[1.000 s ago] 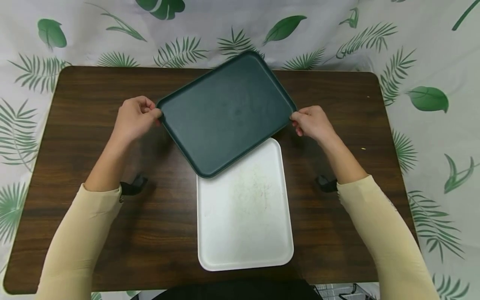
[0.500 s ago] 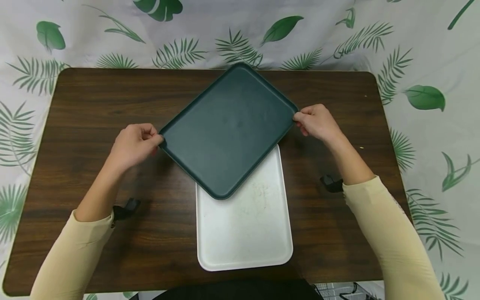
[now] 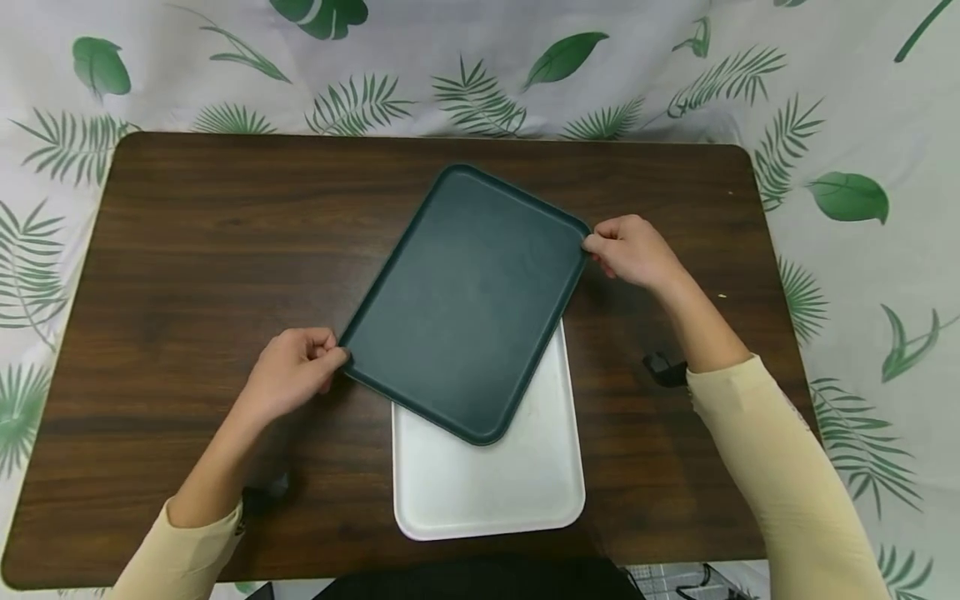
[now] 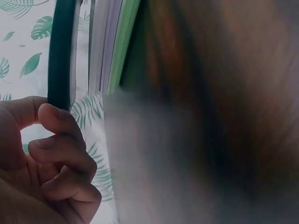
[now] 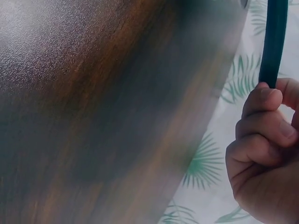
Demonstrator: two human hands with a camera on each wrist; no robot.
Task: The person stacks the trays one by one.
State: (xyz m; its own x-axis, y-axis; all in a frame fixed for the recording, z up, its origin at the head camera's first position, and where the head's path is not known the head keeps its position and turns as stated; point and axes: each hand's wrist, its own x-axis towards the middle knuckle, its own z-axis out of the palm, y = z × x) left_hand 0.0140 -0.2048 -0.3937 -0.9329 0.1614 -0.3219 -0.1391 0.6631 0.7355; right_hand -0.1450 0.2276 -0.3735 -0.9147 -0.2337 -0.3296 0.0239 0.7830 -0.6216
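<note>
A dark green rectangular tray [image 3: 465, 300] is turned at an angle above a white tray [image 3: 491, 492], covering its far part. My left hand [image 3: 294, 367] pinches the green tray's left corner between thumb and fingers. At the opposite, right corner, my right hand [image 3: 630, 250] pinches the rim the same way. In the left wrist view, the green tray [image 4: 61, 56] is seen edge-on, apart from several stacked edges in white, lilac and light green [image 4: 124, 46]. The right wrist view has the green tray's edge [image 5: 273, 44] between thumb and curled fingers.
Under everything is a dark brown wood-grain table [image 3: 187, 250] with rounded corners. A white cloth with green leaf prints [image 3: 847, 292] surrounds it. Black straps with small devices [image 3: 663, 369] sit at the wrists. Wires and a metal grid [image 3: 667, 579] show below the table's near edge.
The green tray has turned counter-clockwise and come nearer over the white tray. My left hand has moved towards the body and slightly right, while the right hand has stayed almost in place.
</note>
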